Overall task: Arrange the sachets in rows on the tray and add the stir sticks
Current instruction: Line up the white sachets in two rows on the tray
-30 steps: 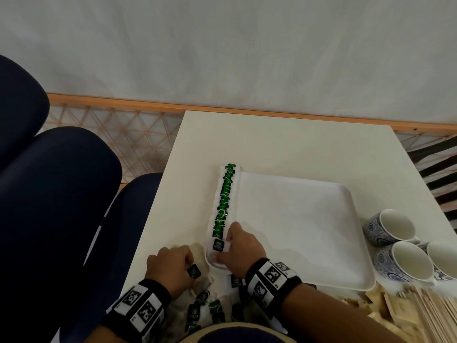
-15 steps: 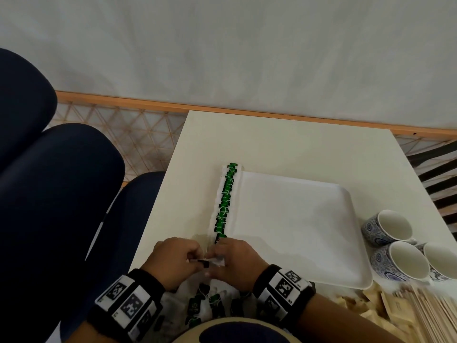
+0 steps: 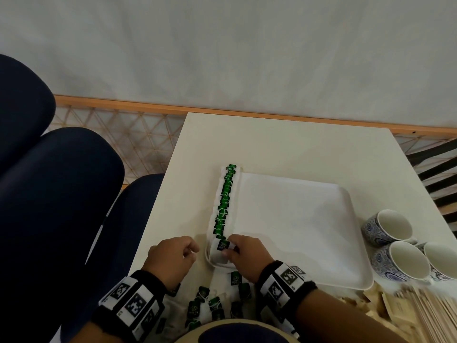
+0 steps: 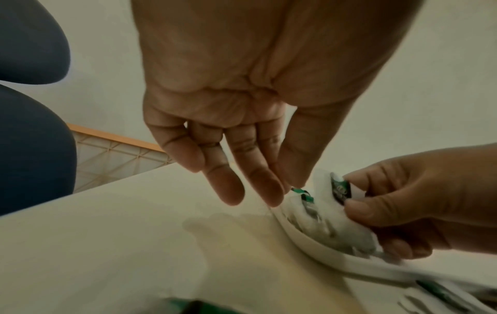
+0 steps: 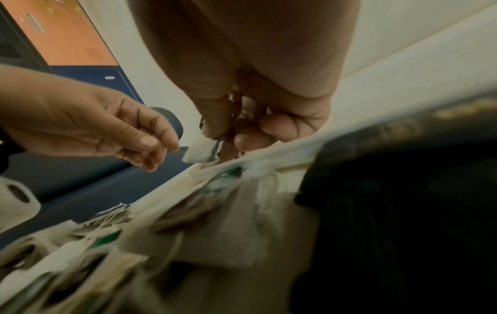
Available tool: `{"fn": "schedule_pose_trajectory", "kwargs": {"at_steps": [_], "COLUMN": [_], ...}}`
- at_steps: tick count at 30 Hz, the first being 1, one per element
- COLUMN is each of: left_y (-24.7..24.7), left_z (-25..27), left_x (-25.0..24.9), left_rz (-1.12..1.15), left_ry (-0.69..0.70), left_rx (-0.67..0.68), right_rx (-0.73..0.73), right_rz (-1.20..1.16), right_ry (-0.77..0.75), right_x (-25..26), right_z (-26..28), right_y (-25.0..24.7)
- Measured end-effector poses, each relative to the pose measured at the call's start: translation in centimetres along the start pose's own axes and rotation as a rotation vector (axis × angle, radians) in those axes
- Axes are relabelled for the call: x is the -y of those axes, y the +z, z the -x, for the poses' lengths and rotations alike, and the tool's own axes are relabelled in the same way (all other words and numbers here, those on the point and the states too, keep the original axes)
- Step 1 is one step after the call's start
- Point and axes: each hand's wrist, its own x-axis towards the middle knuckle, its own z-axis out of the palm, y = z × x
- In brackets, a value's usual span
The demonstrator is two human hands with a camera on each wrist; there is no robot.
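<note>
A white tray [image 3: 309, 226] lies on the table. A row of green-tagged sachets [image 3: 225, 201] runs along its left edge. My right hand [image 3: 228, 249] pinches one sachet [image 3: 222, 245] at the near end of that row, over the tray's near left corner. The left wrist view shows this sachet [image 4: 340, 189] between the thumb and fingers. My left hand [image 3: 191, 251] hangs just left of the tray with relaxed fingers [image 4: 228, 182] and holds nothing. Loose sachets [image 3: 212, 303] are piled at the table's near edge. Wooden stir sticks [image 3: 427, 315] lie at the near right.
Three blue-patterned cups [image 3: 393, 226] stand right of the tray. Brown paper packets [image 3: 393, 305] lie beside the sticks. Dark blue chairs [image 3: 61, 206] stand left of the table [image 3: 284, 144]. Most of the tray is bare.
Half a second ago both hands met over a sachet in front of the tray. The right hand has carried it to the row's near end; the left has let go and drawn aside.
</note>
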Motion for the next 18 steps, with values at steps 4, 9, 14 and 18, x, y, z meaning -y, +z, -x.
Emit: {"fn": "schedule_pose_trajectory", "kwargs": {"at_steps": [4, 9, 14, 18], "left_y": [0.4, 1.2, 1.6, 1.7], "left_z": [-0.5, -1.2, -2.0, -2.1], "left_x": [-0.3, -0.4, -0.8, -0.5], "left_rz": [-0.042, -0.078, -0.114, -0.116], "left_ry": [-0.021, -0.054, -0.068, -0.078], "left_rx": [0.017, 0.045, 0.046, 0.042], "right_rx": [0.018, 0.078, 0.065, 0.035], "right_rz": [0.013, 0.096, 0.122, 0.131], "right_ry": [0.045, 0.025, 0.04, 0.076], "right_x": [0.4, 0.9, 1.2, 1.3], "right_z": [-0.1, -0.1, -0.5, -0.7], "right_y": [0.1, 0.0, 0.5, 0.4]}}
